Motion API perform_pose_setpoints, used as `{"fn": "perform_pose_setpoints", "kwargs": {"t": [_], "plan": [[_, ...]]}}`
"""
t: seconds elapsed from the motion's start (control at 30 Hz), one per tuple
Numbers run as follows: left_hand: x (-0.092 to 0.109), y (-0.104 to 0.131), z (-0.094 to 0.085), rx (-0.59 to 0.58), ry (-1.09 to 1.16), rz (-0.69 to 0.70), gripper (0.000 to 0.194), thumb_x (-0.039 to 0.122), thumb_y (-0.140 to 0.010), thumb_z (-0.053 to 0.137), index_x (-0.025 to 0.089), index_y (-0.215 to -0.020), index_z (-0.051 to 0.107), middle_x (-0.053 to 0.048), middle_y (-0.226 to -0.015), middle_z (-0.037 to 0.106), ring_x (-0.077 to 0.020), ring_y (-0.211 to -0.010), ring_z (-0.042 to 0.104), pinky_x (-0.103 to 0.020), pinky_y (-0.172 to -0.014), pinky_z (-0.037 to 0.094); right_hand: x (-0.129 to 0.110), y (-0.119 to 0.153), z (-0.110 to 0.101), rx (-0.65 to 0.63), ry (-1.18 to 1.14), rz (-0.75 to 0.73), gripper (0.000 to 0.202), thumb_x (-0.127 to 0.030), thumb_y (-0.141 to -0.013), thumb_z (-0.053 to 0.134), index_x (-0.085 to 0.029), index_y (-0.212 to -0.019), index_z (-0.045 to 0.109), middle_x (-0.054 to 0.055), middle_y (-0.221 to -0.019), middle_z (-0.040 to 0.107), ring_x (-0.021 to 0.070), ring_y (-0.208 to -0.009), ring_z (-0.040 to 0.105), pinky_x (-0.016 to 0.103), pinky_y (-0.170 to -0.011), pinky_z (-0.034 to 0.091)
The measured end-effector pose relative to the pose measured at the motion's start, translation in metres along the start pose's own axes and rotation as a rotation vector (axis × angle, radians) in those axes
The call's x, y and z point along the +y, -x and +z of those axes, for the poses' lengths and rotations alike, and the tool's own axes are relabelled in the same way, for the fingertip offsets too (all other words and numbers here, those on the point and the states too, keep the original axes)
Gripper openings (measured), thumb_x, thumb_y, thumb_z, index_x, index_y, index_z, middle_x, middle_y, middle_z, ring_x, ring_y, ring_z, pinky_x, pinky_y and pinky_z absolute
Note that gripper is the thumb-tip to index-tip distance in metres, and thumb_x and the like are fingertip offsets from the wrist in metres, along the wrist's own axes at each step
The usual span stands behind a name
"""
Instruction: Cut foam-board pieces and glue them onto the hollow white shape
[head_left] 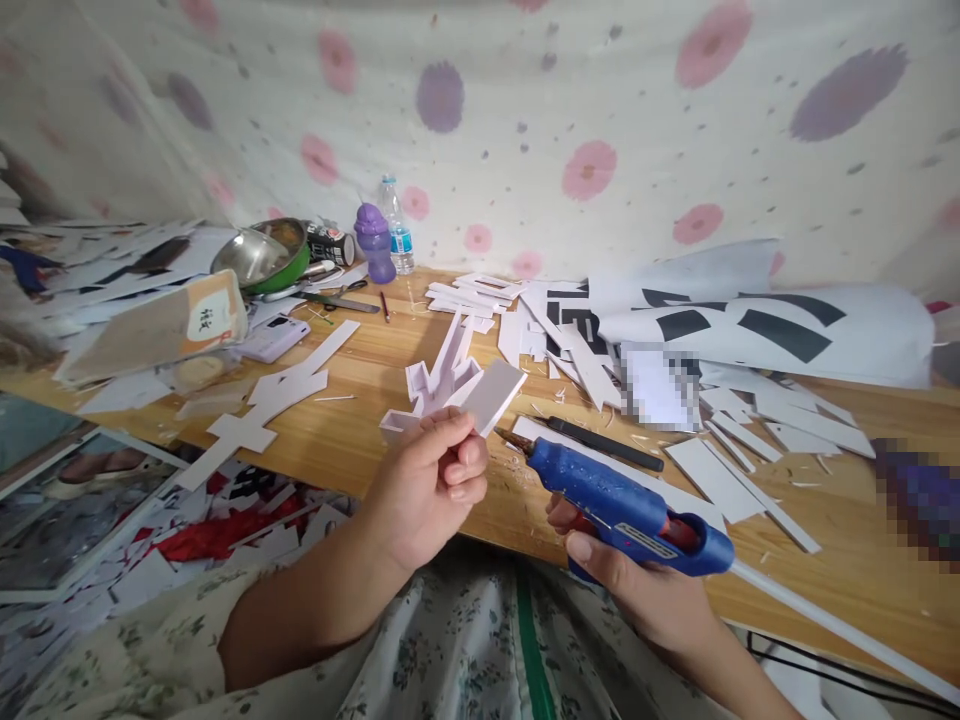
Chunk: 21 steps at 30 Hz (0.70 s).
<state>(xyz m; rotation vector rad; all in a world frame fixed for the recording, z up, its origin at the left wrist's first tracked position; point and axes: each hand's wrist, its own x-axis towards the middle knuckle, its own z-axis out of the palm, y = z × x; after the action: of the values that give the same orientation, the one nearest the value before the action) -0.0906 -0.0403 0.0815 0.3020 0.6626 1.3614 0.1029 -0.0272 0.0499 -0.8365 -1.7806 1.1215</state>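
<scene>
Between thumb and fingers, my left hand point(431, 480) pinches a small white rectangular foam board piece point(496, 395). My right hand point(637, 580) is wrapped round the handle of a blue hot glue gun point(622, 495), its nozzle pointing left toward the lower edge of that piece. A long white glue stick point(832, 610) sticks out of the gun's back. Just behind my left hand lies a white built-up shape with raised walls point(442, 375), partly hidden by the hand. A black craft knife point(600, 442) rests on the table beyond the gun.
White cut strips and printed sheets point(757, 325) cover the table's point(360, 400) right and back. A flat white cutout point(262, 415) lies left, near a paper bag point(165, 320), scissors point(341, 300), a green pan point(281, 265), a purple bottle point(375, 245) and a water bottle point(397, 230).
</scene>
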Motion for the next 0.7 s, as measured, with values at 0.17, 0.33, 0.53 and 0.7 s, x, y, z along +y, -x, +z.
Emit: {"fn": "perform_pose_setpoints", "kwargs": {"t": [0.17, 0.33, 0.53, 0.7], "plan": [[-0.006, -0.001, 0.000, -0.035, 0.162, -0.137, 0.023, 0.014, -0.072, 0.066, 0.016, -0.063, 0.045, 0.007, -0.050, 0.043, -0.0001, -0.039, 0.036, -0.008, -0.034, 0.025, -0.001, 0.000, 0.001, -0.006, -0.012, 0.022, 0.015, -0.037, -0.076, 0.066, -0.022, -0.071, 0.066, 0.003, -0.071, 0.064, 0.0172, -0.064, 0.062, 0.026, -0.056, 0.053], [-0.008, -0.002, 0.002, -0.023, 0.246, -0.194, 0.025, 0.014, -0.076, 0.061, 0.016, -0.061, 0.042, 0.008, -0.051, 0.040, 0.0000, -0.038, 0.035, -0.008, -0.034, 0.025, -0.004, 0.000, -0.001, 0.005, 0.026, 0.070, 0.019, -0.040, -0.075, 0.065, -0.021, -0.069, 0.066, 0.004, -0.071, 0.064, 0.0177, -0.064, 0.062, 0.027, -0.058, 0.053], [-0.009, -0.002, 0.002, -0.020, 0.256, -0.201, 0.025, 0.014, -0.078, 0.059, 0.016, -0.060, 0.041, 0.008, -0.050, 0.039, -0.0001, -0.038, 0.035, -0.008, -0.034, 0.024, 0.001, -0.001, -0.002, -0.015, -0.014, 0.105, 0.017, -0.039, -0.073, 0.066, -0.022, -0.073, 0.065, 0.003, -0.070, 0.067, 0.0185, -0.063, 0.063, 0.028, -0.056, 0.053], [-0.011, -0.002, 0.001, -0.037, 0.288, -0.215, 0.022, 0.014, -0.080, 0.057, 0.014, -0.061, 0.046, 0.006, -0.051, 0.042, -0.0004, -0.039, 0.036, -0.009, -0.034, 0.024, 0.007, -0.001, -0.004, -0.009, -0.036, 0.067, 0.018, -0.040, -0.075, 0.065, -0.022, -0.071, 0.064, 0.003, -0.071, 0.064, 0.0172, -0.062, 0.061, 0.027, -0.056, 0.052]]}}
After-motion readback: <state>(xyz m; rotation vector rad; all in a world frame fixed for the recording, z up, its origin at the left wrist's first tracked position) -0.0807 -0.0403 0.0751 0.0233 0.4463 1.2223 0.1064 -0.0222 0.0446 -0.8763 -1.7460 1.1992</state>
